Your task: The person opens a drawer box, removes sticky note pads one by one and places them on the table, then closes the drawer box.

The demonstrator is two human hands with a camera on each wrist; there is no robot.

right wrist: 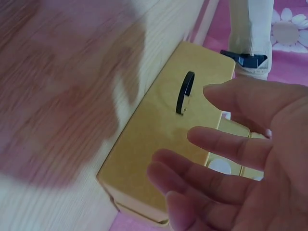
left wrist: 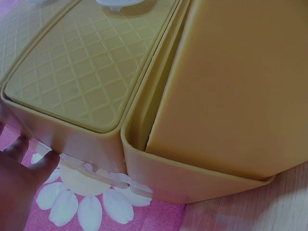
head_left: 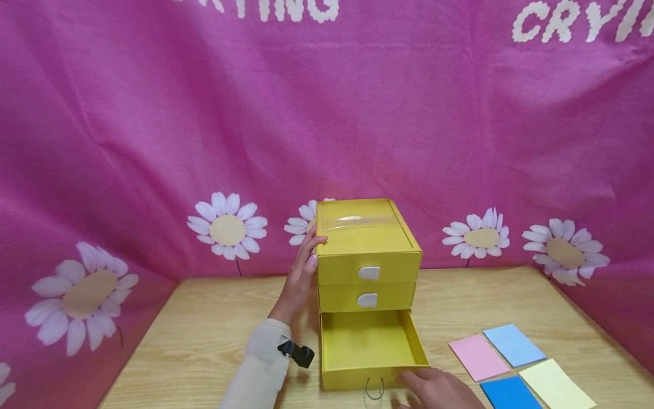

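A yellow three-drawer box (head_left: 365, 244) stands mid-table in the head view. Its bottom drawer (head_left: 370, 346) is pulled out and empty, and the two upper drawers with white tabs are pushed in. My left hand (head_left: 306, 255) rests flat against the box's upper left side, fingers straight. In the left wrist view the box (left wrist: 226, 86) fills the frame, with my left hand (left wrist: 19, 178) touching its edge. My right hand (head_left: 434, 389) hovers by the drawer's front right corner, holding nothing. In the right wrist view its spread fingers (right wrist: 226, 144) are just off the drawer front (right wrist: 149, 144) and its black loop handle (right wrist: 185, 91).
Several coloured sheets lie on the wooden table (head_left: 214, 318) at the right: pink (head_left: 477, 357), light blue (head_left: 513, 345), dark blue (head_left: 508, 393) and pale yellow (head_left: 556, 385). A pink daisy-print cloth (head_left: 327, 113) hangs behind and drapes both sides.
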